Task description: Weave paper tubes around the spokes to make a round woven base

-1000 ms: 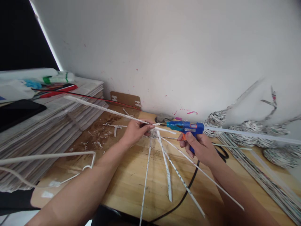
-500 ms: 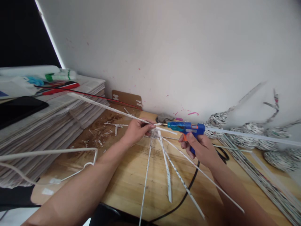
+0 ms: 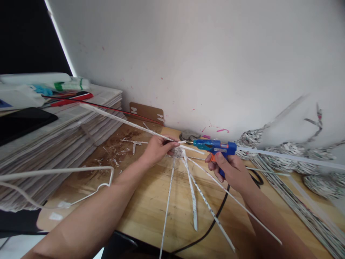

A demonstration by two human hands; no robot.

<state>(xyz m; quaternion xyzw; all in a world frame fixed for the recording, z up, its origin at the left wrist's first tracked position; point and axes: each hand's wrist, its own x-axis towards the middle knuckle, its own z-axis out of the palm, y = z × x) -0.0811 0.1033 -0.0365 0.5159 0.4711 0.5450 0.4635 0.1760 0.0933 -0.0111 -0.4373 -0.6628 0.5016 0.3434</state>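
Observation:
My right hand point(image 3: 228, 169) is wrapped round the handle of a blue hot glue gun point(image 3: 212, 146), fingers at its orange trigger. A long glue stick point(image 3: 269, 154) juts from the gun's rear. The metal nozzle meets or nearly meets the end of a long rolled paper tube point(image 3: 129, 124), which my left hand point(image 3: 159, 147) pinches near that end. Below my left fingers sits a small woven paper piece point(image 3: 177, 152), partly hidden by them. Several paper tubes point(image 3: 194, 201) fan out from it towards me over the wooden table point(image 3: 145, 212).
Stacked newspapers point(image 3: 102, 118) stand at the left, with a black phone point(image 3: 27, 122) on top. A white wire hanger point(image 3: 81, 169) lies in front. Woven paper pieces point(image 3: 285, 156) and a bundle of paper tubes point(image 3: 296, 205) lie at the right. A black cord point(image 3: 210, 226) crosses the table.
The whole view has shifted slightly. Both hands, the glue gun and the paper tube keep nearly the same positions relative to each other.

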